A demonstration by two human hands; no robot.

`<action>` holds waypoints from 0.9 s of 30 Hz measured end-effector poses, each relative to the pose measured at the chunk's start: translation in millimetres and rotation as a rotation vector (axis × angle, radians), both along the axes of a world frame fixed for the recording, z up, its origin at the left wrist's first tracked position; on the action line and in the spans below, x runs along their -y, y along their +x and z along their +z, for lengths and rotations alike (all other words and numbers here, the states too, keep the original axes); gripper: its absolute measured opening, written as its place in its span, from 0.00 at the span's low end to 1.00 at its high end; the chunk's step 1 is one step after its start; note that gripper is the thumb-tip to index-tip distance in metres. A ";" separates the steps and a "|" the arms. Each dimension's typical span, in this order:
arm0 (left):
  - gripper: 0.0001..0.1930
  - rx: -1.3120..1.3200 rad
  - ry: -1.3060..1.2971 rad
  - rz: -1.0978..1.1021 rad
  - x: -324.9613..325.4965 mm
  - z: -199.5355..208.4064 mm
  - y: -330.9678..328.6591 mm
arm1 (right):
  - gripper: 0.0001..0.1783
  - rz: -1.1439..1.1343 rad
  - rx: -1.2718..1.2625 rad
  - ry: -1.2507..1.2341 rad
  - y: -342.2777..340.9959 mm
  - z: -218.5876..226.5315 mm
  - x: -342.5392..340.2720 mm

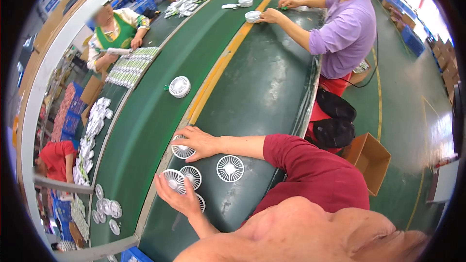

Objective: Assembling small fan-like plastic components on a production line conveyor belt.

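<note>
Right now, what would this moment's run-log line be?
left hand holds a white slatted disc | right hand holds another disc | lone disc lies on dark green worktop, right of both hands

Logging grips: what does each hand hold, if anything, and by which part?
Left hand: a white round grille, by its rim. Right hand: another grille, also by its rim.

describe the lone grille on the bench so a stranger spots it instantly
Find the dark green bench beside the yellow strip, at the end where the dark red sleeve is. Just below the right forearm in the picture is a white, round, spoked grille. Unlike the grilles around the hands, it lies apart, touching no hand or other grille.
</note>
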State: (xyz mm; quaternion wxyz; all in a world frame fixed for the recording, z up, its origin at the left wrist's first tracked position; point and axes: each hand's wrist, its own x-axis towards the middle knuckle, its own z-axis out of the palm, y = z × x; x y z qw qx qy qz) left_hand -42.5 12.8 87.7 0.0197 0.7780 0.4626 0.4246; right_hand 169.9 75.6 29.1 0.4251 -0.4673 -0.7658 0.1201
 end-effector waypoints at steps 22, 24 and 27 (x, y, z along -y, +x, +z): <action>0.40 -0.305 -0.268 -0.127 -18.4 -50.3 4.4 | 0.37 -0.102 0.119 0.016 -5.5 -16.6 1.6; 0.37 -0.304 -0.239 -0.132 -19.1 -51.1 5.6 | 0.37 -0.103 0.122 0.013 -4.5 -16.0 2.1; 0.33 -0.220 -0.223 -0.101 -19.0 -52.6 4.5 | 0.38 -0.103 0.110 0.029 -4.3 -16.7 1.6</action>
